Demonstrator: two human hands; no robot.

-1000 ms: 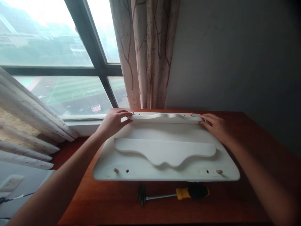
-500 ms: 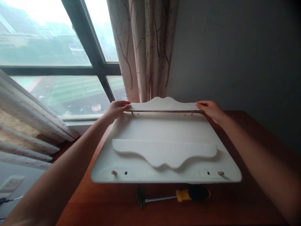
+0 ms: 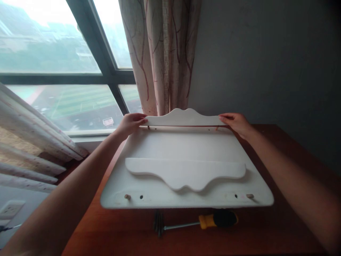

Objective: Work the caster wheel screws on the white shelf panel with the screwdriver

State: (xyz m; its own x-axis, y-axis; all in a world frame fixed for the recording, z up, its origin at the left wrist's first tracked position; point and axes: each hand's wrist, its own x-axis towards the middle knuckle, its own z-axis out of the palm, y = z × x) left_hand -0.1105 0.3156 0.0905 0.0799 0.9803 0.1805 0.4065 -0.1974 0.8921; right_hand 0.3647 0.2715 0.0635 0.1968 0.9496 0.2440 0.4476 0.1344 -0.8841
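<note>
The left hand (image 3: 138,120) and right hand (image 3: 228,119) pinch opposite ends of a panel (image 3: 182,117), upright over two pegs (image 3: 217,128) near the board (image 3: 173,144)'s far edge. Apparently stiff and light, its smooth face perhaps slippery, it seems best held by those ends.

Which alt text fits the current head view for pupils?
The left hand and right hand hold a wavy-edged white panel by its ends over pegs at the far edge of a white board. A second wavy panel lies on it; a screwdriver and slim dark pieces lie on the table.
</note>
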